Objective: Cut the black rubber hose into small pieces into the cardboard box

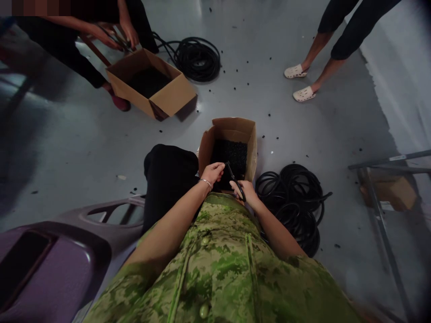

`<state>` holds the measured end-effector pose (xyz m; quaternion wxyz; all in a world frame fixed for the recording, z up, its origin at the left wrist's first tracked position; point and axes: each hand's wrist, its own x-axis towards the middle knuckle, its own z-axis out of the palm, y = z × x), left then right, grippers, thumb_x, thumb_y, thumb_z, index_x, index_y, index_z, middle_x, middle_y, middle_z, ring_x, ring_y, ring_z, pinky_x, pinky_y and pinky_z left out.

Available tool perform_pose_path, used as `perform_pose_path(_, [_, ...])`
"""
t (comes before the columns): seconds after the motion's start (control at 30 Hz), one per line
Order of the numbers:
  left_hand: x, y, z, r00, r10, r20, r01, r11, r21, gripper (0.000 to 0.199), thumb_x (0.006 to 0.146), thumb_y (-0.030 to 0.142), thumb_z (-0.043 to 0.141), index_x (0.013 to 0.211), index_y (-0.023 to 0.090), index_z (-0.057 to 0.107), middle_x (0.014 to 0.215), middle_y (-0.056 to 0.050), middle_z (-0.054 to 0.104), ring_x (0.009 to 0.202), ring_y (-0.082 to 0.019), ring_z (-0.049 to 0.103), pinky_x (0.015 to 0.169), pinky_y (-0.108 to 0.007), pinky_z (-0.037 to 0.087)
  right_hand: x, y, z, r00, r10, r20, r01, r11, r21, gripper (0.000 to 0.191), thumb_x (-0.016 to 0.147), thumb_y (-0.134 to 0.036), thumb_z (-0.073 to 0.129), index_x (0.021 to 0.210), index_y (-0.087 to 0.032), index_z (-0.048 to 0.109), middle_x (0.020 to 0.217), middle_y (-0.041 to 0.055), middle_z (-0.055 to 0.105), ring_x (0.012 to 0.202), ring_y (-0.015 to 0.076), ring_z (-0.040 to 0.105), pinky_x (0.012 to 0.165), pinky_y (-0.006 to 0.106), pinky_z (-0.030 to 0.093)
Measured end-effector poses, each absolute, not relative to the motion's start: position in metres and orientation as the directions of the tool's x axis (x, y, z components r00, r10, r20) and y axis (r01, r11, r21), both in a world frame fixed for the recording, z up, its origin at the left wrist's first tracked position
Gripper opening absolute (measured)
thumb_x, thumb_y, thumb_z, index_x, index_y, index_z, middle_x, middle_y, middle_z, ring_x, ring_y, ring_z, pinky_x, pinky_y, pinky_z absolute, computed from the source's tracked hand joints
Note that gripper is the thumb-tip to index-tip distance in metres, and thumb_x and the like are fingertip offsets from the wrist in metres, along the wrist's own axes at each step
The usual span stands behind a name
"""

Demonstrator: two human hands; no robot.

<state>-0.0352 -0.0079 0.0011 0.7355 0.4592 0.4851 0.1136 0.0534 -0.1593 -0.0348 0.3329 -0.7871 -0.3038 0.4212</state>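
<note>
Closest to us, over the near edge of the near carton [252, 148], our right hand [245, 192] was wrapped around the handles of dark scissors [238, 184], whose blades pointed at our left hand [214, 174]. Its thumb and fingers were pinched on what looked like a thin black piece, too small to make out fully. We judged a nicked left fingertip the likeliest mishap, since those fingers sat just beside the blades and a slip could catch them. Inside the carton lay a heap of black bits [237, 152]; a cut piece that sprang sideways could miss the opening. Just right of the carton lay a coil of black tubing [298, 206], its loops overlapping, so a hard pull could snarl it. Beyond the carton, stray bits [263, 137] dotted the floor, where we thought a shoe might skid. Farther off, left of the carton, a co-worker's hand [129, 33] was above a second box [175, 96], next to another coil [198, 67] that could trip a passer-by. Far to the carton's right stood a person in white clogs [305, 93], exposed to that same skidding.
</note>
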Motion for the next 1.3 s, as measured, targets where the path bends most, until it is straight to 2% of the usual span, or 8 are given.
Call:
perform_pose_path(0.33, [-0.035, -0.008, -0.001, 0.522, 0.601, -0.605, 0.291, 0.542, 0.789, 0.031, 0.07, 0.035, 0.076, 0.087, 0.012, 0.067, 0.047, 0.007, 0.047, 0.035, -0.002, 0.032, 0.036, -0.017, 0.023, 0.042, -0.161, -0.034, 0.551, 0.78, -0.297, 0.45, -0.577, -0.681, 0.06, 0.086, -0.064, 0.045, 0.053, -0.016, 0.062, 0.048, 0.0029, 0.057, 0.05, 0.0129, 0.053, 0.05, 0.022, 0.032])
perform_pose_path(0.63, [-0.035, -0.008, 0.0, 0.514, 0.612, -0.601, 0.306, 0.524, 0.795, 0.025, 0.072, 0.033, 0.073, 0.083, 0.012, 0.065, 0.047, 0.007, 0.046, 0.035, -0.003, 0.033, 0.036, -0.017, 0.024, 0.04, -0.159, -0.034, 0.565, 0.784, -0.258, 0.5, -0.574, -0.648, 0.059, 0.087, -0.063, 0.046, 0.054, -0.016, 0.063, 0.051, 0.0045, 0.058, 0.054, 0.0137, 0.053, 0.051, 0.023, 0.029])
perform_pose_path(0.77, [-0.035, -0.008, 0.001, 0.523, 0.608, -0.597, 0.278, 0.541, 0.794, 0.028, 0.07, 0.036, 0.075, 0.083, 0.013, 0.065, 0.048, 0.006, 0.047, 0.036, -0.003, 0.033, 0.037, -0.017, 0.024, 0.043, -0.16, -0.036, 0.548, 0.765, -0.338, 0.423, -0.602, -0.677, 0.056, 0.085, -0.065, 0.048, 0.059, -0.017, 0.063, 0.056, 0.0037, 0.062, 0.054, 0.014, 0.056, 0.051, 0.022, 0.032])
perform_pose_path(0.9, [-0.035, -0.008, 0.002, 0.54, 0.602, -0.588, 0.251, 0.552, 0.795, 0.028, 0.07, 0.037, 0.074, 0.08, 0.013, 0.063, 0.05, 0.006, 0.048, 0.036, -0.003, 0.033, 0.037, -0.017, 0.024, 0.047, -0.16, -0.032, 0.476, 0.751, -0.457, 0.197, -0.597, -0.777, 0.054, 0.085, -0.067, 0.046, 0.07, -0.018, 0.063, 0.064, 0.0019, 0.066, 0.05, 0.012, 0.058, 0.049, 0.021, 0.038])
perform_pose_path(1.03, [-0.035, -0.008, 0.002, 0.547, 0.602, -0.582, 0.252, 0.544, 0.8, 0.027, 0.071, 0.036, 0.074, 0.079, 0.013, 0.062, 0.049, 0.006, 0.049, 0.035, -0.003, 0.032, 0.036, -0.018, 0.023, 0.05, -0.154, -0.026, 0.44, 0.748, -0.496, 0.026, -0.563, -0.826, 0.053, 0.082, -0.068, 0.051, 0.073, -0.017, 0.063, 0.063, 0.0019, 0.064, 0.047, 0.0113, 0.057, 0.047, 0.021, 0.042])
perform_pose_path(1.3, [-0.035, -0.009, 0.003, 0.543, 0.615, -0.571, 0.319, 0.478, 0.818, 0.021, 0.073, 0.033, 0.071, 0.075, 0.013, 0.063, 0.048, 0.006, 0.048, 0.035, -0.003, 0.033, 0.036, -0.018, 0.025, 0.058, -0.142, -0.023, 0.401, 0.745, -0.533, -0.001, -0.582, -0.813, 0.054, 0.078, -0.07, 0.054, 0.07, -0.017, 0.059, 0.061, 0.0018, 0.062, 0.047, 0.0101, 0.054, 0.046, 0.02, 0.041])
